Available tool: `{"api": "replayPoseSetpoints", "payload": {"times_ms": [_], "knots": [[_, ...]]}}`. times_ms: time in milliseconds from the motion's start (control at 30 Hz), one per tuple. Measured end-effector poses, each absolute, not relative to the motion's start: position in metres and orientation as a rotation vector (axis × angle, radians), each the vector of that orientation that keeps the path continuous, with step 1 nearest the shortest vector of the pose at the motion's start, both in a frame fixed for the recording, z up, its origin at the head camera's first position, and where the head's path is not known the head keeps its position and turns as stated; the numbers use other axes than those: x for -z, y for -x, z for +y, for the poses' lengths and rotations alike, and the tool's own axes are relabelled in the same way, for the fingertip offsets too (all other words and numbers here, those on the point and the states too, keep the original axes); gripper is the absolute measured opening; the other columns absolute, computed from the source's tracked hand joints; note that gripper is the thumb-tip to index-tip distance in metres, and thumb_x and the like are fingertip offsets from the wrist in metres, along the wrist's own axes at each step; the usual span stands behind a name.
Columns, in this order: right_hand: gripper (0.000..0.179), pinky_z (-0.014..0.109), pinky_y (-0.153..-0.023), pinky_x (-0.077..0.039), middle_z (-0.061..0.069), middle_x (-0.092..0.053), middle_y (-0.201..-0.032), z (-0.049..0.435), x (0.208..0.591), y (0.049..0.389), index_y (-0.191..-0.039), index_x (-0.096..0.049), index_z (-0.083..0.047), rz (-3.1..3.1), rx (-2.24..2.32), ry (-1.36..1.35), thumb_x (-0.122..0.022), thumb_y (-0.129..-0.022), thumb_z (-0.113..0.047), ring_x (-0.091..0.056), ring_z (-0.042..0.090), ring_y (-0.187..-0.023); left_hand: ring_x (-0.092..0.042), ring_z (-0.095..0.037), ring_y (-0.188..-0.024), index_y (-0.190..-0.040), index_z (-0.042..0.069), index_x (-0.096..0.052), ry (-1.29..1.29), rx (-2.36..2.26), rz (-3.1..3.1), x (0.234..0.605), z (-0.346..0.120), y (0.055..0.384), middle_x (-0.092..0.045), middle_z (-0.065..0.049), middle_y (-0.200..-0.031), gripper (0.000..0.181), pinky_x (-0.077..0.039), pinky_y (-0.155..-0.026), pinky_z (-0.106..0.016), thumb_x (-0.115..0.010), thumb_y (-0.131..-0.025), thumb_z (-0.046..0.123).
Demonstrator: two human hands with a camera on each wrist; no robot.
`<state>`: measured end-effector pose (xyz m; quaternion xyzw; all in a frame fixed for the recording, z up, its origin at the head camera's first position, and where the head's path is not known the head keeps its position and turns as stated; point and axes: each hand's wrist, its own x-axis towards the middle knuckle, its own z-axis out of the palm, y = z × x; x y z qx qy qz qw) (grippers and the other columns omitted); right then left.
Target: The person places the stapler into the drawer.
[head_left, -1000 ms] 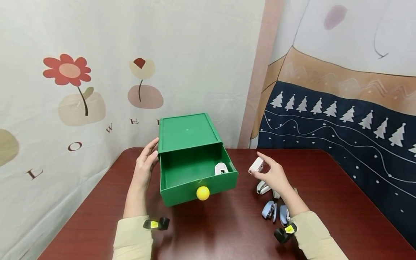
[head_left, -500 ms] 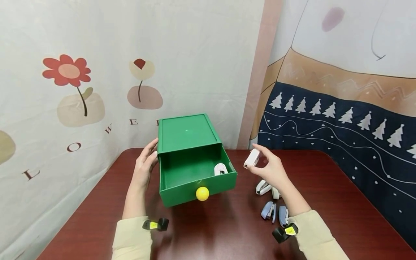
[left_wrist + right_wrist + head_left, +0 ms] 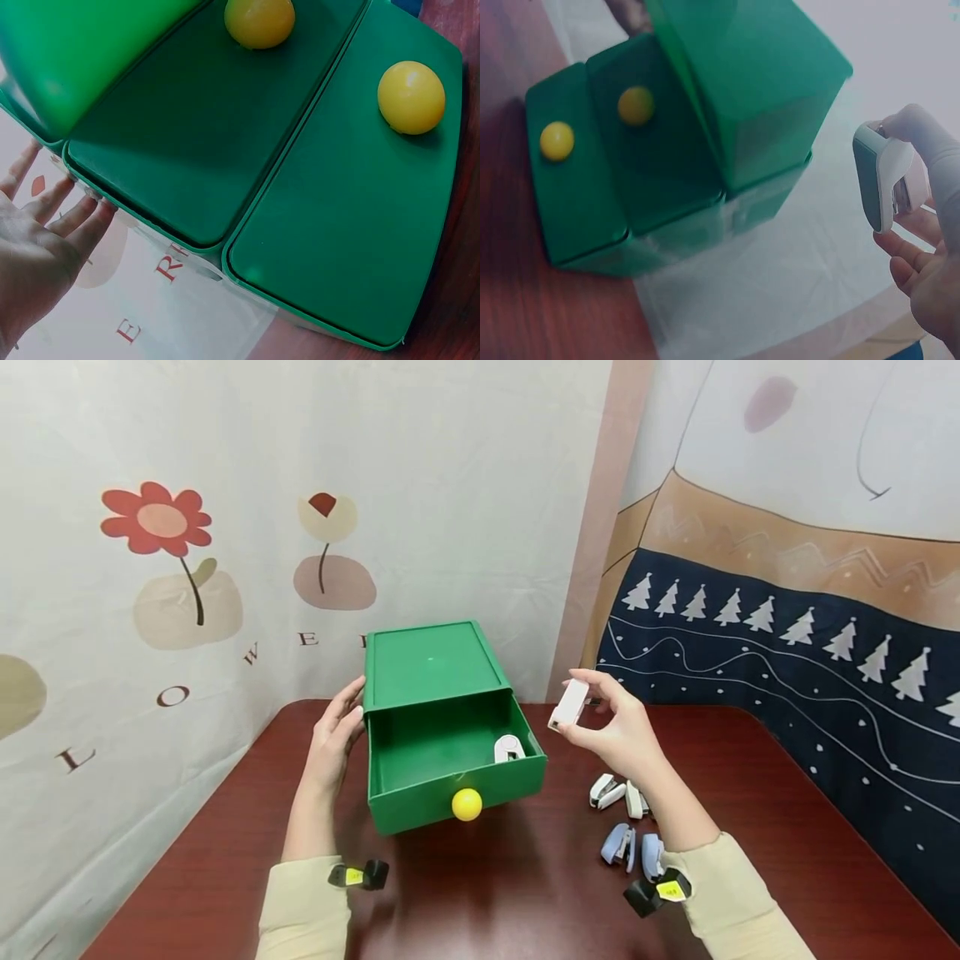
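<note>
My left hand (image 3: 335, 745) rests with extended fingers against the left side of a green drawer cabinet (image 3: 435, 664); in the left wrist view its fingertips (image 3: 97, 214) touch the cabinet's edge. The top drawer (image 3: 420, 810), with a yellow knob (image 3: 467, 805), is pulled out. Inside it, at the right, lies a small white stapler (image 3: 508, 748). Right of the drawer, my right hand (image 3: 626, 731) pinches another white stapler (image 3: 572, 703) between thumb and fingers, raised above the table. The right wrist view shows this stapler (image 3: 871, 172) tilted on end, apart from the cabinet.
Two white staplers (image 3: 604, 792) and two blue staplers (image 3: 618, 845) sit on the reddish-brown table (image 3: 480, 910), below and beside my right forearm. Two closed lower drawers (image 3: 337, 217) with yellow knobs show in the wrist views. A printed cloth (image 3: 465, 527) hangs behind the table.
My right hand has moved left and up with the white stapler, closer to the pulled-out drawer. The left hand and the cabinet stay in place.
</note>
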<state>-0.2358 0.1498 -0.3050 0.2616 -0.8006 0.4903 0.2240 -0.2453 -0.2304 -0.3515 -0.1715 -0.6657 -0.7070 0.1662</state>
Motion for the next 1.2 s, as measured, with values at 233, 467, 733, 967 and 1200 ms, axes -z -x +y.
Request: {"api": "replayPoseSetpoints", "payload": {"times_ms": [233, 467, 733, 967, 1200], "knots": [[0.058, 0.034, -0.075, -0.043, -0.001, -0.065, -0.116, 0.134, 0.291, 0.231, -0.128, -0.058, -0.014, -2.178, -1.421, -0.792, -0.081, -0.075, -0.006, -0.052, 0.020, -0.096, -0.041, -0.017, -0.128, -0.148, 0.005, -0.035, 0.483, 2.000, -1.904, 0.351, -0.231, 0.244, -0.038, -0.012, -0.145, 0.048, -0.038, -0.097, -0.029, -0.043, -0.103, 0.019], [0.060, 0.034, -0.076, -0.045, -0.001, -0.064, -0.117, 0.118, 0.284, 0.228, -0.128, -0.059, -0.017, -2.172, -1.479, -0.878, -0.082, -0.074, -0.005, -0.054, 0.019, -0.095, -0.040, -0.016, -0.128, -0.148, 0.007, -0.035, 0.484, 1.989, -1.914, 0.350, -0.231, 0.245, -0.037, -0.011, -0.146, 0.048, -0.036, -0.098, -0.030, -0.044, -0.103, 0.021], [0.061, 0.033, -0.076, -0.051, 0.004, -0.062, -0.120, 0.102, 0.287, 0.227, -0.130, -0.058, -0.015, -2.193, -1.560, -1.023, -0.082, -0.075, -0.005, -0.059, 0.021, -0.095, -0.041, -0.016, -0.128, -0.148, 0.006, -0.035, 0.481, 1.995, -1.912, 0.352, -0.230, 0.244, -0.037, -0.013, -0.146, 0.048, -0.037, -0.097, -0.029, -0.043, -0.103, 0.020], [0.063, 0.033, -0.069, -0.047, -0.001, -0.061, -0.111, 0.092, 0.282, 0.232, -0.131, -0.058, -0.012, -2.293, -1.514, -1.081, -0.084, -0.074, -0.013, -0.053, 0.027, -0.096, -0.041, -0.016, -0.128, -0.148, 0.005, -0.035, 0.487, 1.999, -1.905, 0.352, -0.232, 0.245, -0.037, -0.013, -0.146, 0.048, -0.037, -0.097, -0.029, -0.043, -0.103, 0.019], [0.064, 0.041, -0.072, -0.042, 0.000, -0.062, -0.106, 0.086, 0.283, 0.239, -0.131, -0.059, -0.010, -2.378, -1.524, -1.106, -0.085, -0.073, -0.015, -0.051, 0.029, -0.095, -0.040, -0.016, -0.129, -0.148, 0.006, -0.035, 0.494, 1.996, -1.904, 0.353, -0.232, 0.245, -0.037, -0.013, -0.146, 0.048, -0.037, -0.096, -0.026, -0.043, -0.103, 0.020]]}}
